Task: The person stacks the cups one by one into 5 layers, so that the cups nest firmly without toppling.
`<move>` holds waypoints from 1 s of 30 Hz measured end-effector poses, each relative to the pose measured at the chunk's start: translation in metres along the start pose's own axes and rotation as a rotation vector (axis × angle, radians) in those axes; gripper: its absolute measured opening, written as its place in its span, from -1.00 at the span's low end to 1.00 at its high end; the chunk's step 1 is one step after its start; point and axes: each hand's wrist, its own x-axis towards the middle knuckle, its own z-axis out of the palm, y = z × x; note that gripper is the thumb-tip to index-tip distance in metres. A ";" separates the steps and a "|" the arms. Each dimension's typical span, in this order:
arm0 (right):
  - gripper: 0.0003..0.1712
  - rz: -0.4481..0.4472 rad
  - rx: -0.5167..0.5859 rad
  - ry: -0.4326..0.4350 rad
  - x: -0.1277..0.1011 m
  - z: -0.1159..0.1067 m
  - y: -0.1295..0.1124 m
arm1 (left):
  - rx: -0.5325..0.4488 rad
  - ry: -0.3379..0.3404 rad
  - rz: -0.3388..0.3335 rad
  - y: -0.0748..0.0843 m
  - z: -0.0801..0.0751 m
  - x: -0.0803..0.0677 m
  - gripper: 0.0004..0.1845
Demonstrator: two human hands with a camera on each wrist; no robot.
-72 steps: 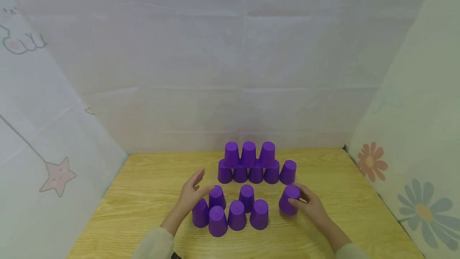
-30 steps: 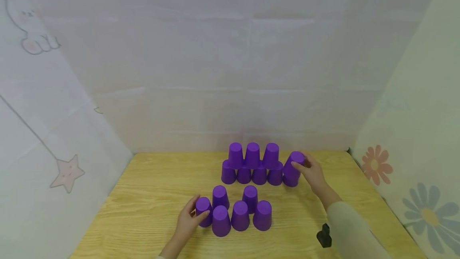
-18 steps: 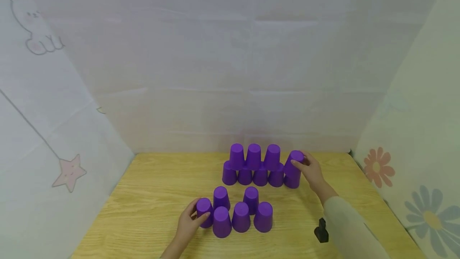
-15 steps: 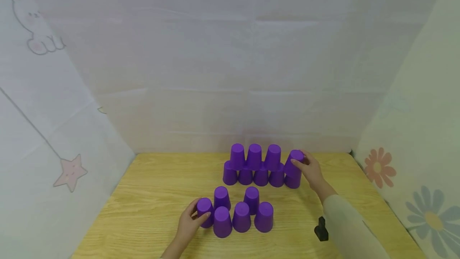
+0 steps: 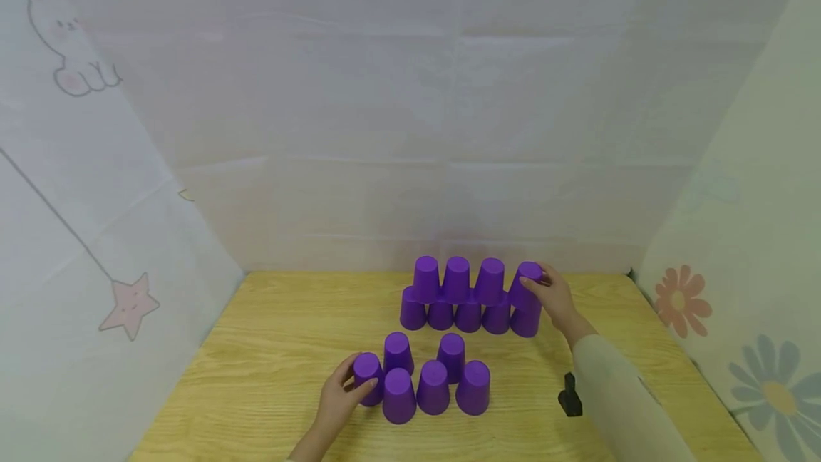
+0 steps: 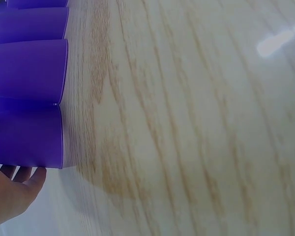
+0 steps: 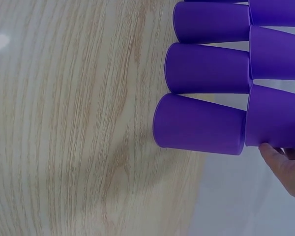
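No readable text or labels

Purple cups (image 5: 439, 385) stand on a light wood-grain table (image 5: 269, 348) (walls (image 5: 410, 127) pale, printed with a pink star (image 5: 130, 304)).

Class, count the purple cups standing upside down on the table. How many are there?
15. Nine in the far stack: five below, four on top, the right hand holding the end one. Six in the near cluster, the left hand at its leftmost. Others may hide behind.
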 end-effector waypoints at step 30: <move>-0.18 0.016 -0.035 -0.040 0.006 -0.001 -0.008 | -0.015 0.002 0.033 0.001 -0.001 0.001 -0.48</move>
